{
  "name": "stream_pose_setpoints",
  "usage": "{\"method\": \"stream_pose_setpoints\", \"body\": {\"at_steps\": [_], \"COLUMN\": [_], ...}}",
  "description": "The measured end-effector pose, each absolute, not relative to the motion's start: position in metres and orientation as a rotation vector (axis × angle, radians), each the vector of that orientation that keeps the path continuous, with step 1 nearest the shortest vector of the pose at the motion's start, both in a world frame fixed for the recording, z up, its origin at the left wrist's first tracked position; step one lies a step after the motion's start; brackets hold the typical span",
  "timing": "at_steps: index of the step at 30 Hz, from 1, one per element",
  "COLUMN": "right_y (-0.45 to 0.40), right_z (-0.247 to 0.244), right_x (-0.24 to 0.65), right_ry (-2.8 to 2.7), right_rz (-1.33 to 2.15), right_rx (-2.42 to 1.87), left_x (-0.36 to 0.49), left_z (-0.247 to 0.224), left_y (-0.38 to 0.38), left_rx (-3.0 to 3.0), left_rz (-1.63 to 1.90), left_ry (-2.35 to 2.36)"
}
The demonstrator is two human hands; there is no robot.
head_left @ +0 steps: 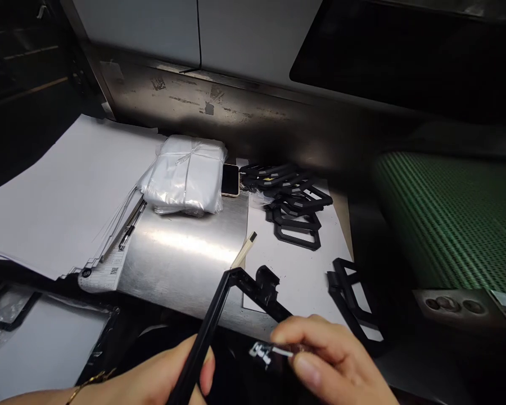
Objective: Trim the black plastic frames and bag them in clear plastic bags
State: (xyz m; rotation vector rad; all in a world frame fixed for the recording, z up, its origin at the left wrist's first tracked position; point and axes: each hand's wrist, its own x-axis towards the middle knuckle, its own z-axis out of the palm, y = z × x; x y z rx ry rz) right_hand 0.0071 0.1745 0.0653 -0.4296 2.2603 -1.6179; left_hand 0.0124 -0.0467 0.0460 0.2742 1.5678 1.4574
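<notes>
My left hand (pixel 168 368) is closed around one bar of an angular black plastic frame (pixel 213 315), which is tilted up in front of me. A hinge-like lug stands out from the frame's upper bar. Between the thumb and fingers of my right hand (pixel 331 357) is a small, shiny dark piece with white marks (pixel 261 354); its exact kind I cannot make out. The frame's upper bar runs down to the fingers of my right hand, and its lower end is hidden. Behind the frame, a cream-coloured stick with a dark tip (pixel 247 247) lies on the metal table.
Similar black frames (pixel 297 236) are heaped on a white sheet (pixel 295 275), with more frames (pixel 354 301) at its right edge. A plastic-wrapped bundle (pixel 185 177), a phone (pixel 230 180), a pen (pixel 132 225) and a paper stack (pixel 80 185) lie left. A green belt (pixel 455 219) is at right.
</notes>
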Motion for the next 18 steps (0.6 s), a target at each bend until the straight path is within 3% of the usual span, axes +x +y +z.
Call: {"method": "stream_pose_setpoints", "body": {"at_steps": [2,4,9,13,16,18], "right_y": [0.192,0.211,0.236,0.191,0.134,0.103], "right_z": [0.033,-0.011,-0.097,-0.084,-0.048,-0.027], "right_x": [0.0,-0.007,-0.015,-0.014,-0.015,-0.017], "right_ry": [2.406,2.761,2.972,2.954,2.385,2.008], "right_rz": [-1.704,-1.459,-1.26,-1.341,-1.737,-1.97], "right_rx": [-0.078,0.292,0.466,0.384,0.002,-0.018], "left_x": [0.014,0.015,0.016,0.02,0.024,0.025], "left_z": [0.035,0.026,0.013,-0.007,-0.03,-0.042], "left_y": [-0.048,-0.051,-0.061,-0.052,-0.044,-0.051], "left_rx": [0.251,0.223,0.153,0.134,0.267,0.39], "left_rz": [1.441,1.422,1.312,0.978,0.938,1.051], "left_ry": [1.677,1.805,2.187,2.453,2.532,2.518]}}
